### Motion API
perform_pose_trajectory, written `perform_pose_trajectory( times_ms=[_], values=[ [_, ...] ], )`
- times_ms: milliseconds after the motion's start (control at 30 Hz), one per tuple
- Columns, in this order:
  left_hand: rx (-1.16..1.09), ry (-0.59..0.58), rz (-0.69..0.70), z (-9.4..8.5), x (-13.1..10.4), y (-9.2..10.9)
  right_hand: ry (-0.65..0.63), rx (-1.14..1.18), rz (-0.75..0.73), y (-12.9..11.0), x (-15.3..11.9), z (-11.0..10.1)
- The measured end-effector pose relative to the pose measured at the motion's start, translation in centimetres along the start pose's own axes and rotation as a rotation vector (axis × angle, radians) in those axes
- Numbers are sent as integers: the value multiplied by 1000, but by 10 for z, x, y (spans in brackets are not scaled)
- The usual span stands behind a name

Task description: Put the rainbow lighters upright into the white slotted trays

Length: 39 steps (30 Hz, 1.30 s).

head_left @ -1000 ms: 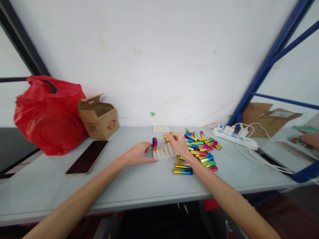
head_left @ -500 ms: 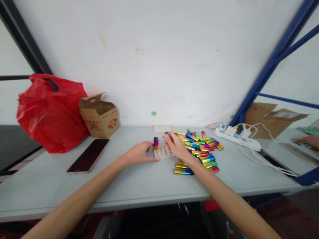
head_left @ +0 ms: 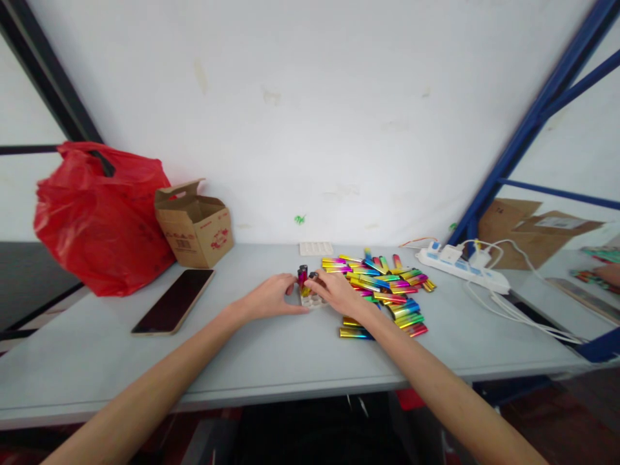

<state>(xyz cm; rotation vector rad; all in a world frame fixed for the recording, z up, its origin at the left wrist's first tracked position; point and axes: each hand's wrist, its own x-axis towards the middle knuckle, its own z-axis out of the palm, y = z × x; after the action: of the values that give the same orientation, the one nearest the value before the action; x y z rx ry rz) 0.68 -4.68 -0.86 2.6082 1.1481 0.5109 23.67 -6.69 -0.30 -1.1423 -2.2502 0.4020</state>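
Note:
A pale tray with round holes (head_left: 314,301) lies on the grey table, partly covered by my right hand. One shiny pink and yellow lighter (head_left: 303,276) stands upright at its left end. My left hand (head_left: 277,296) rests at the tray's left side, fingers and thumb apart, with nothing between them. My right hand (head_left: 336,290) is over the tray with its fingers closed on another lighter (head_left: 313,276), whose dark top shows just right of the standing one. Several metallic, many-coloured lighters (head_left: 382,281) lie in a loose pile to the right.
A second pale tray (head_left: 316,248) lies by the wall. At the left are a red bag (head_left: 99,219), an open carton (head_left: 196,226) and a phone (head_left: 173,301). A white power strip (head_left: 462,270) with cables lies at the right. Another person's hand (head_left: 608,274) shows at the far right.
My right hand has moved left with its lighter, close beside the standing one, and now covers more of the tray. My left hand has stayed in place.

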Motion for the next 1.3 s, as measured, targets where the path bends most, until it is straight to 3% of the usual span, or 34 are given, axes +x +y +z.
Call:
perform_pose_trajectory(
  times_ms=[233, 333, 467, 600, 733, 867, 1033, 1300],
  values=[
    [-10, -24, 4, -3, 1, 2, -24, -341, -114, -5, 0, 7],
    [0, -34, -14, -3, 1, 4, 14, -316, -89, 1, 1, -3],
    [6, -28, -19, -3, 1, 3, 106, -316, 42, 34, 7, -35],
    [12, -48, -32, -4, 0, 3, 6, -471, 212, 80, 19, -65],
    [-1, -44, -37, -5, 0, 4, -103, -473, 162, 104, 32, -72],
    [9, -48, -34, -4, 0, 3, -197, -476, 89, 110, 43, -64],
    [16, -45, -35, -5, 0, 4, -165, -403, 137, 116, 53, -60],
    [-3, -34, -29, -4, 0, 3, -109, -303, 98, 111, 55, -72]
  ],
)
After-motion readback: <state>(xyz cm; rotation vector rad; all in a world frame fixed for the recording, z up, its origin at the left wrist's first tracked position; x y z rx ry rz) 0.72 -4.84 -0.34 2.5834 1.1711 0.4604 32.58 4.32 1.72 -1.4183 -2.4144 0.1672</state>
